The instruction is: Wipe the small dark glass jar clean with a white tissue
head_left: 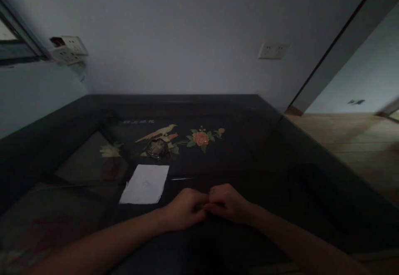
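My left hand (pixel 186 209) and my right hand (pixel 230 203) meet over the near part of a dark, glossy table (pixel 262 171). Both have their fingers curled in, and the fingertips touch or almost touch each other. Whatever may be pinched between them is too dark and small to make out. Left of my left hand lies a white sheet of paper (pixel 146 184) with a faint mark in its middle and a rough lower right edge. Just beyond the paper sits a crumpled, shiny dark bundle (pixel 157 148), perhaps a plastic bag.
The tabletop carries a printed bird (pixel 161 131) and a pink flower (pixel 200 138). A pale wall with a double socket (pixel 274 50) stands behind it. More sockets (pixel 74 45) are at the left corner. Wooden floor (pixel 336 133) shows at right.
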The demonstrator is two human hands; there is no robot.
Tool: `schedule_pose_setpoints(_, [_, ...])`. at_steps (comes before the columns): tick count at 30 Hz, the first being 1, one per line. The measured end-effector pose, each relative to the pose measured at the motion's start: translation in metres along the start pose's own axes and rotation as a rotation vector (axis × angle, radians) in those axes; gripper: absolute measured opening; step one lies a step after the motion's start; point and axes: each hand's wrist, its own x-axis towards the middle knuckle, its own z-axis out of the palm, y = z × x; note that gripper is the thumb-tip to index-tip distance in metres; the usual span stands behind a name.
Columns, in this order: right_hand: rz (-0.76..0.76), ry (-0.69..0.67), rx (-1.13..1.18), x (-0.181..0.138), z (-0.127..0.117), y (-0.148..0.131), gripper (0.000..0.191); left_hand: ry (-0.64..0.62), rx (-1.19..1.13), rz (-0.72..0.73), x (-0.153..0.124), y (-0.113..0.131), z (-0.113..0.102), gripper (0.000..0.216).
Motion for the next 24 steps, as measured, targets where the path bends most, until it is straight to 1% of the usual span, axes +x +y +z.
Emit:
schedule_pose_setpoints(4, [-0.015, -0.02, 0.012, -0.0005, 0.0008, -0.0001, 0.061, -0.017, 0.037, 0.033, -0.0006, -0.0022, 0.0013, 0.012])
schedule_pose_setpoints(8, [-0.037, -0.071, 0.035, -0.0014, 0.0008, -0.003, 0.065, -0.032, 0.119, 0.137, -0.001, -0.0014, 0.0006, 0.015])
schedule_pose_setpoints(12, [-0.06, -0.108, 0.114, -0.0025, 0.002, -0.0042, 0.062, -0.059, 0.08, 0.207, -0.0011, 0.0019, -0.002, 0.02])
schedule_pose_setpoints(17, [-0.062, -0.117, 0.146, -0.002, 0.0026, -0.0038, 0.062, -0.05, 0.076, 0.218, -0.0011, 0.0043, -0.003, 0.022])
schedule_pose_setpoints(20, [-0.058, -0.113, 0.152, -0.0014, 0.0025, -0.0039, 0.062, -0.067, 0.098, 0.221, -0.001, 0.0039, -0.0024, 0.023])
schedule_pose_setpoints(24, [-0.052, -0.109, 0.164, -0.0006, 0.0022, -0.0038, 0.063, -0.069, 0.09, 0.196, -0.0015, 0.0027, -0.0016, 0.024])
